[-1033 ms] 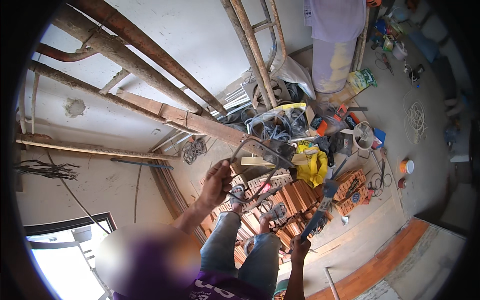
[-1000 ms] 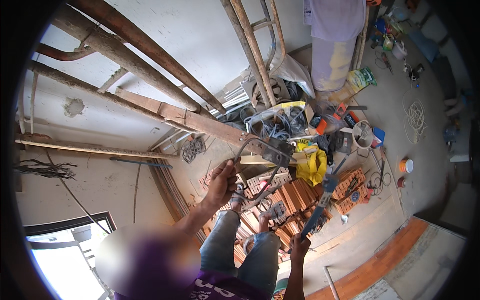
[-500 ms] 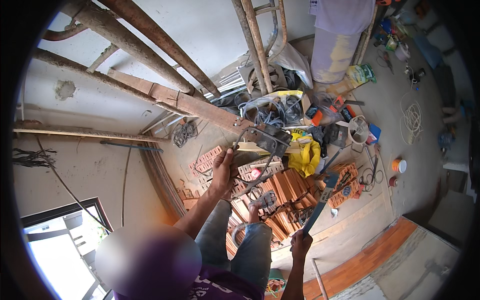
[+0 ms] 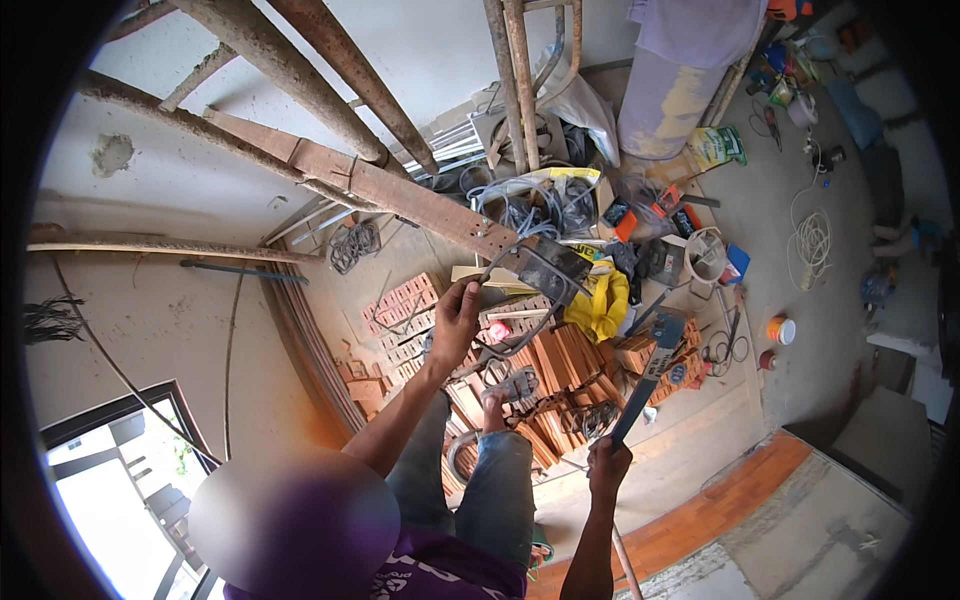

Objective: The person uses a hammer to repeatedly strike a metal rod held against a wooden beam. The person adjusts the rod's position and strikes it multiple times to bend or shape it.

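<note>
In my left hand (image 4: pixel 457 318) is a thin dark steel bar bent into a roughly four-sided loop (image 4: pixel 546 322), with the fingers closed on its near-left side. The loop's far side lies against a dark metal block (image 4: pixel 548 270) at the end of a long wooden plank (image 4: pixel 400 205). My right hand (image 4: pixel 608 465) is wrapped round the lower end of a long blue flat-handled tool (image 4: pixel 644 388). That tool slants up and to the right, its thicker blue end (image 4: pixel 672 328) apart from the loop and the block.
Rusty scaffold pipes (image 4: pixel 300 85) cross the upper left and lie along the plank. Below are stacked hollow red bricks (image 4: pixel 565 365) and a yellow bag (image 4: pixel 600 305). Coiled cables (image 4: pixel 545 210), a white bucket (image 4: pixel 707 255) and an orange-and-white tub (image 4: pixel 781 330) sit farther right.
The view has shifted slightly. My right hand and the blue tool have risen a little, with the tool held more upright. My left hand keeps its hold on the bent bar.
</note>
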